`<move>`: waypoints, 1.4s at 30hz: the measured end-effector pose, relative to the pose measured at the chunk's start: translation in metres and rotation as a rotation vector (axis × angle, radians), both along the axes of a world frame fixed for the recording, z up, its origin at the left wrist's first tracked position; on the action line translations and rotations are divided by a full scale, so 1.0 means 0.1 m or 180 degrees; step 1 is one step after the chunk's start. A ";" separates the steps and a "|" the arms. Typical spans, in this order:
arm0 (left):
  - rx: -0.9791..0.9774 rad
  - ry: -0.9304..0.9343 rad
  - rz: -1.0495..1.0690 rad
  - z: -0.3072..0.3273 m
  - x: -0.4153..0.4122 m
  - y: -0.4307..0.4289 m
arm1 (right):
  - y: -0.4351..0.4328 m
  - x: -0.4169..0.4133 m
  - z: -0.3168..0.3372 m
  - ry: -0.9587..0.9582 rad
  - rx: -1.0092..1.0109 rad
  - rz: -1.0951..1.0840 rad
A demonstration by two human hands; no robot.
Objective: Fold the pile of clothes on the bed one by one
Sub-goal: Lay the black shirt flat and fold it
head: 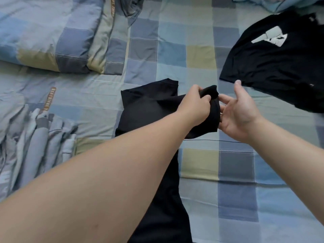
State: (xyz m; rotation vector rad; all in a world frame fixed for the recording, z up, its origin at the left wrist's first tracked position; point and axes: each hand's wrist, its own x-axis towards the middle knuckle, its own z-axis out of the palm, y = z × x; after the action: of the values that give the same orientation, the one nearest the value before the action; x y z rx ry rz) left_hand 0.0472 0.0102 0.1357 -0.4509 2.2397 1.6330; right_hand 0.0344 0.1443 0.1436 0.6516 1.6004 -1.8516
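Observation:
A plain black garment (149,109) lies in the middle of the checked bed sheet (199,57), stretching toward me under my left forearm. My left hand (194,104) grips a bunched corner of it, lifted off the sheet. My right hand (240,111) is beside that corner, palm turned toward it, fingers spread and touching the fabric's edge. A second black T-shirt (273,67) with a white print lies spread out at the upper right.
A folded checked duvet (52,37) sits at the upper left. Crumpled blue-grey bedding (29,137) lies at the left edge. A grey garment (129,6) shows at the top, and light blue cloth (273,4) at the top right corner.

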 end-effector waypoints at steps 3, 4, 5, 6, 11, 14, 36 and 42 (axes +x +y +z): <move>0.0082 -0.0020 -0.0018 -0.04 -0.02 0.35 | 0.34 -0.03 -0.06 0.0023 0.0056 -0.0124; 0.0084 -0.0044 -0.0009 -0.04 -0.02 0.40 | 0.40 -0.02 -0.07 0.0014 0.0069 -0.0137; 0.0071 -0.0052 0.0003 -0.04 -0.02 0.42 | 0.43 -0.02 -0.08 -0.0001 0.0058 -0.0146; 0.0036 -0.0048 0.0036 -0.07 -0.01 0.39 | 0.44 -0.01 -0.11 -0.0015 0.0031 -0.0144; -0.0390 -0.0082 0.0392 -0.29 0.08 -0.27 | 0.13 -0.03 -0.25 -0.0062 0.0132 0.0204; -0.1070 -0.0317 0.0413 -0.55 0.17 -0.90 | -0.15 -0.04 -0.44 -0.0037 0.0361 0.0556; -0.3313 0.0358 -0.1339 -3.08 0.36 -1.63 | -0.92 0.08 -3.19 0.2586 0.4107 0.2990; -0.3259 0.0306 -0.1408 -3.08 0.33 -1.66 | -0.95 0.04 -3.25 0.2523 0.4081 0.3003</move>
State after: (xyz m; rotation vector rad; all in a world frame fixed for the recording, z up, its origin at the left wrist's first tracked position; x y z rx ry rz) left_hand 0.0798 -0.1560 -0.1727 -0.0677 2.8349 0.2198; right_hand 0.0382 0.0494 -0.1809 -0.4861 2.8333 -0.1844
